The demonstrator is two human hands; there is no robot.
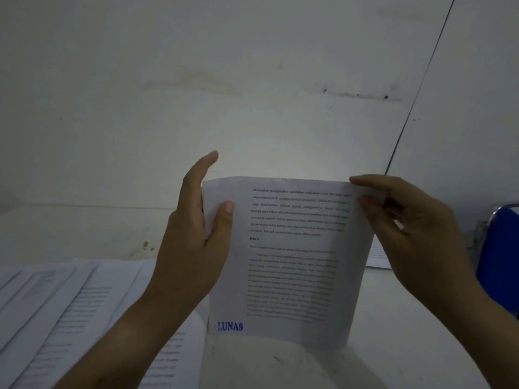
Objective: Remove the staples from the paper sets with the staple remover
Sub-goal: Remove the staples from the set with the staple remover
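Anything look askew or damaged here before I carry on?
The loose sheets at lower left lie fanned at skewed angles, not squared. The paper set, held upright between left hand and right hand, curves but shows no tear. No staple remover is in view.

Held paper set (pixel 286 256) right of loose sheets (pixel 70 304)

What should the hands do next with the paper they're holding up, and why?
Probably lay the paper set flat on the table. The left hand and right hand both hold it upright, and no staple remover is in view, so a hand needs freeing.
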